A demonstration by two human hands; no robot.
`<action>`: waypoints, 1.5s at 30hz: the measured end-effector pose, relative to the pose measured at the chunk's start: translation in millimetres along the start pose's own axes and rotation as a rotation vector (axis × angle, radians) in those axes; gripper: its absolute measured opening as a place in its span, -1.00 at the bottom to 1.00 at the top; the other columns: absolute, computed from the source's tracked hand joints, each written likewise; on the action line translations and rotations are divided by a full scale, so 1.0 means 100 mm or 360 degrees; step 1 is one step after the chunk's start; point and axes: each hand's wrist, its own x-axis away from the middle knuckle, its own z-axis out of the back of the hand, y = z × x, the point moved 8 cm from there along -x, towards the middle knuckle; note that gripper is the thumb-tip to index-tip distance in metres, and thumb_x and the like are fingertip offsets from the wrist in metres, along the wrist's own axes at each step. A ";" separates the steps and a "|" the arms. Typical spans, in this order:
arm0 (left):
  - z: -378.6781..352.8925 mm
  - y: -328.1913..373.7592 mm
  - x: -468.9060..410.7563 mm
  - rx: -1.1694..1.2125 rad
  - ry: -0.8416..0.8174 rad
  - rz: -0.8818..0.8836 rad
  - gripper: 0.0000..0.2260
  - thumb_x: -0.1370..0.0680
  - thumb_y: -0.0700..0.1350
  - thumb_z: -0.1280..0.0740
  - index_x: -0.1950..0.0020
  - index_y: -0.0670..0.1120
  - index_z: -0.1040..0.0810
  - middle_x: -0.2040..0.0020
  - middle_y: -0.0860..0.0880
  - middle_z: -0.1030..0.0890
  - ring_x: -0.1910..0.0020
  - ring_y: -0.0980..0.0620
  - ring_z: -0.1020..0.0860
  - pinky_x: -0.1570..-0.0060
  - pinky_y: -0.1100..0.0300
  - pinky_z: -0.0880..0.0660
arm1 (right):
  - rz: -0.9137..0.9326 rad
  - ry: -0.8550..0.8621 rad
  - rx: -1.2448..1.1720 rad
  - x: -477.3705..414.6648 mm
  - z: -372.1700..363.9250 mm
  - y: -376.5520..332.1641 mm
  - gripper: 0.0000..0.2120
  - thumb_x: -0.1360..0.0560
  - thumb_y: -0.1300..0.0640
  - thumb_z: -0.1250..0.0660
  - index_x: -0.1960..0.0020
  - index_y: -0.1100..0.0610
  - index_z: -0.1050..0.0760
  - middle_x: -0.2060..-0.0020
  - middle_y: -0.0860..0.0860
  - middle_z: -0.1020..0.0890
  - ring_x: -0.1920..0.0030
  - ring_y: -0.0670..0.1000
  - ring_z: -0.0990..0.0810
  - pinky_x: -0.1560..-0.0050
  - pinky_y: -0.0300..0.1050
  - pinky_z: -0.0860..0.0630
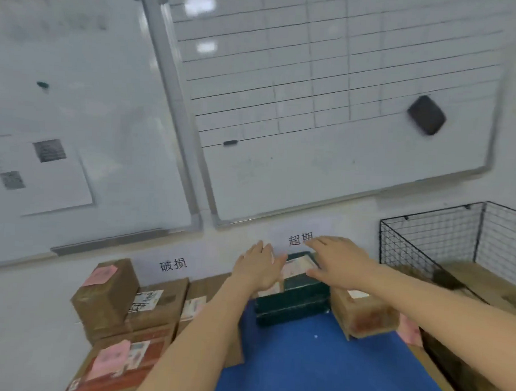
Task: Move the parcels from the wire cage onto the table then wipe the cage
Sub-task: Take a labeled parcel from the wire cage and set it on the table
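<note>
Both hands reach over a dark green parcel (293, 300) standing on the blue table (317, 369) against the wall. The left hand (259, 267) lies at its left top edge, fingers spread and flat; the right hand (336, 265) hovers over its top with fingers open, gripping nothing. The frame is blurred, so whether either palm actually touches the parcel is hard to tell. Brown boxes (157, 303) crowd the left side and another box (361, 315) sits just beside the green one on the right. The wire cage (426, 238) stands to the right with a dark thing, perhaps a cloth (448, 280), inside. The risk is that the green parcel, squeezed between neighbours, shoves one toward the table edge, or that parcels remaining in the cage get overlooked before wiping.
</note>
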 end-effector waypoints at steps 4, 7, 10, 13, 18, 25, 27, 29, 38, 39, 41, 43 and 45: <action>-0.21 1.30 -0.13 0.0010 0.0008 -0.0200 -0.48 -0.66 0.12 0.07 -0.54 -0.15 -0.12 -0.56 -0.14 -0.06 -0.53 -0.09 -0.06 -0.48 0.00 -0.03 | -0.0153 0.0008 0.0025 0.71 0.33 1.04 -0.37 -0.57 -0.16 -0.19 -0.54 0.07 -0.13 -0.47 0.04 -0.29 -0.43 0.05 -0.29 -0.40 -0.06 -0.24; -0.38 2.12 -0.21 -0.0006 -0.0014 -0.0327 -0.51 -0.67 0.06 0.06 -0.52 -0.19 -0.15 -0.54 -0.17 -0.10 -0.51 -0.11 -0.10 -0.46 0.05 -0.05 | -0.0271 -0.0012 0.0073 1.20 0.46 1.72 -0.37 -0.55 -0.17 -0.21 -0.51 0.10 -0.18 -0.42 0.08 -0.37 -0.39 0.10 -0.36 -0.35 0.00 -0.32; -0.52 2.80 -0.33 0.0034 -0.0009 -0.0412 -0.49 -0.66 0.09 0.01 -0.52 -0.18 -0.18 -0.53 -0.15 -0.15 -0.49 -0.12 -0.16 -0.44 0.01 -0.13 | -0.0374 0.0011 0.0059 1.62 0.58 2.28 -0.37 -0.54 -0.14 -0.24 -0.50 0.12 -0.20 -0.43 0.08 -0.37 -0.40 0.09 -0.36 -0.36 0.01 -0.33; -0.65 3.40 -0.50 0.0051 0.0004 -0.0501 -0.49 -0.64 0.10 -0.05 -0.49 -0.18 -0.22 -0.49 -0.16 -0.25 -0.44 -0.13 -0.26 -0.39 -0.01 -0.24 | -0.0487 0.0042 0.0043 1.93 0.63 2.78 -0.36 -0.54 -0.15 -0.24 -0.51 0.12 -0.19 -0.44 0.07 -0.36 -0.41 0.08 -0.35 -0.38 0.01 -0.33; -1.04 4.17 -0.83 -0.0008 -0.0076 -0.0617 -0.45 -0.63 0.14 -0.07 -0.50 -0.18 -0.20 -0.51 -0.15 -0.23 -0.48 -0.11 -0.20 -0.43 -0.04 -0.20 | -0.0625 -0.0005 0.0021 2.26 0.49 3.50 -0.37 -0.54 -0.17 -0.23 -0.50 0.11 -0.22 -0.42 0.06 -0.38 -0.40 0.06 -0.37 -0.38 0.06 -0.34; -1.55 4.88 -1.46 -0.0098 -0.0109 -0.0678 -0.49 -0.64 0.16 0.01 -0.44 -0.14 -0.30 -0.45 -0.13 -0.32 -0.41 -0.10 -0.31 -0.35 -0.06 -0.29 | -0.0641 -0.0055 0.0013 2.20 0.28 4.36 -0.41 -0.56 -0.11 -0.25 -0.50 0.11 -0.21 -0.43 0.05 -0.37 -0.40 0.06 -0.36 -0.38 0.02 -0.31; -1.67 4.98 -1.65 -0.0085 -0.0158 -0.0650 -0.49 -0.64 0.17 0.01 -0.44 -0.14 -0.30 -0.44 -0.13 -0.33 -0.40 -0.11 -0.32 -0.35 -0.06 -0.30 | -0.0617 -0.0121 0.0027 2.09 0.21 4.55 -0.41 -0.56 -0.12 -0.24 -0.49 0.13 -0.22 -0.41 0.06 -0.40 -0.39 0.06 -0.37 -0.37 0.02 -0.33; -1.79 5.04 -1.81 -0.0110 -0.0206 -0.0603 -0.47 -0.63 0.18 0.00 -0.46 -0.13 -0.27 -0.46 -0.13 -0.31 -0.41 -0.11 -0.31 -0.35 -0.07 -0.30 | -0.0594 -0.0161 0.0062 1.97 0.13 4.74 -0.40 -0.56 -0.14 -0.24 -0.49 0.12 -0.23 -0.40 0.06 -0.41 -0.38 0.07 -0.38 -0.35 0.03 -0.36; -2.39 4.88 -2.24 -0.0258 -0.0387 -0.0408 -0.60 -0.63 0.09 -0.09 -0.34 -0.13 -0.40 -0.27 -0.09 -0.49 -0.19 -0.12 -0.48 -0.11 0.00 -0.46 | -0.0443 -0.0359 -0.0029 1.41 -0.53 5.12 -0.45 -0.55 -0.06 -0.24 -0.47 0.13 -0.25 -0.37 0.08 -0.43 -0.35 0.09 -0.40 -0.32 0.08 -0.38; -2.46 4.84 -2.26 -0.0323 -0.0395 -0.0410 -0.61 -0.62 0.07 -0.11 -0.34 -0.12 -0.40 -0.25 -0.08 -0.50 -0.17 -0.12 -0.50 -0.06 0.02 -0.47 | -0.0402 -0.0390 -0.0036 1.33 -0.63 5.13 -0.44 -0.55 -0.08 -0.26 -0.47 0.13 -0.26 -0.35 0.08 -0.44 -0.34 0.10 -0.41 -0.30 0.08 -0.40; -2.60 4.77 -2.29 -0.0404 -0.0435 -0.0378 -0.60 -0.62 0.08 -0.09 -0.37 -0.09 -0.38 -0.23 -0.08 -0.50 -0.16 -0.11 -0.51 -0.09 0.01 -0.46 | -0.0328 -0.0477 -0.0042 1.18 -0.84 5.11 -0.44 -0.53 -0.12 -0.26 -0.43 0.13 -0.29 -0.30 0.09 -0.47 -0.29 0.12 -0.44 -0.25 0.11 -0.43; -2.71 4.70 -2.34 -0.0411 -0.0453 -0.0330 -0.54 -0.63 0.15 -0.05 -0.39 -0.10 -0.36 -0.27 -0.11 -0.48 -0.24 -0.13 -0.47 -0.23 -0.05 -0.39 | -0.0248 -0.0548 -0.0041 1.05 -1.05 5.10 -0.48 -0.53 -0.12 -0.26 -0.38 0.14 -0.33 -0.22 0.09 -0.50 -0.23 0.14 -0.47 -0.18 0.13 -0.46; -2.79 4.59 -2.37 -0.0353 -0.0512 -0.0225 -0.51 -0.63 0.18 -0.02 -0.38 -0.13 -0.36 -0.31 -0.14 -0.45 -0.29 -0.16 -0.43 -0.26 -0.07 -0.35 | -0.0149 -0.0597 -0.0076 0.93 -1.26 5.08 -0.48 -0.52 -0.13 -0.26 -0.37 0.14 -0.33 -0.20 0.09 -0.51 -0.22 0.15 -0.47 -0.17 0.15 -0.47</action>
